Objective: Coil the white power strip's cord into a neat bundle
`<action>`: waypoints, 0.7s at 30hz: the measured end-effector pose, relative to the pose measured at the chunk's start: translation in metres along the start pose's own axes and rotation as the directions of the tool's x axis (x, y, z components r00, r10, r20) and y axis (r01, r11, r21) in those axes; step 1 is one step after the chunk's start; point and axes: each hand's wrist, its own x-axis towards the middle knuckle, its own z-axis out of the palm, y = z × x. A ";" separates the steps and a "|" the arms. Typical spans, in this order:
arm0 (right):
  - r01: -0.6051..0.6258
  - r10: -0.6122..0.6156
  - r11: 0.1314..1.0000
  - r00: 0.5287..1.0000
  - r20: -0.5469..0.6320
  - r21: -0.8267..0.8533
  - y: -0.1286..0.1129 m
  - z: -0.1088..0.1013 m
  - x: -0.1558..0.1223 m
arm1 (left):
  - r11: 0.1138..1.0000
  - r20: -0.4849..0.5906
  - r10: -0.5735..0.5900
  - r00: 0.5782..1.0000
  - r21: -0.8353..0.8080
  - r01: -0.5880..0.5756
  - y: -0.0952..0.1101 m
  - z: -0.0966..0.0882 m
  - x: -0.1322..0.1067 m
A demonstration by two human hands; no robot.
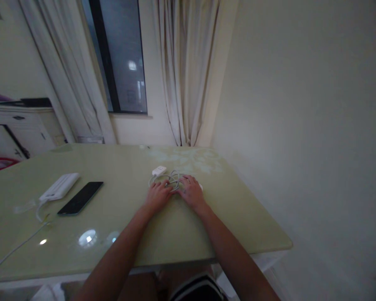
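Note:
A loosely coiled pale cable [174,175] lies on the table, tangled in a few loops. At its left end sits a small white block [159,170] with dark slots, like an extension socket. My left hand [158,195] is closed on the near left side of the coil, its fingertips at the loops. From the right, my right hand [191,193] grips the other side of the same cable, with its thumb near the left hand. A small white piece [201,187] shows just past the right hand, mostly hidden. Some finger detail is too small to see.
On the left lie a black phone [80,198] and a white power strip [59,187], whose cord [17,247] runs off the near left edge. The glossy green table [238,225] meets a wall on the right. Behind stand curtains [184,71] and a window.

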 end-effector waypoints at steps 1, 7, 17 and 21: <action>-0.019 0.019 1.000 1.000 -0.018 0.016 0.001 0.000 0.000 | 1.000 -0.020 -0.029 0.999 0.004 0.029 -0.005 0.001 0.000; -0.064 0.068 0.994 0.997 -0.044 0.087 -0.002 0.006 -0.001 | 0.926 -0.190 -0.363 0.912 0.037 0.376 -0.066 -0.009 -0.009; -0.011 0.007 0.989 1.000 0.024 0.149 -0.020 0.015 -0.004 | 0.906 -0.405 -0.376 0.833 0.027 0.422 -0.060 -0.022 -0.014; 0.047 -0.067 0.984 0.991 0.113 0.173 -0.025 0.018 -0.006 | 0.970 -0.220 -0.155 0.963 -0.221 0.106 -0.014 -0.010 -0.004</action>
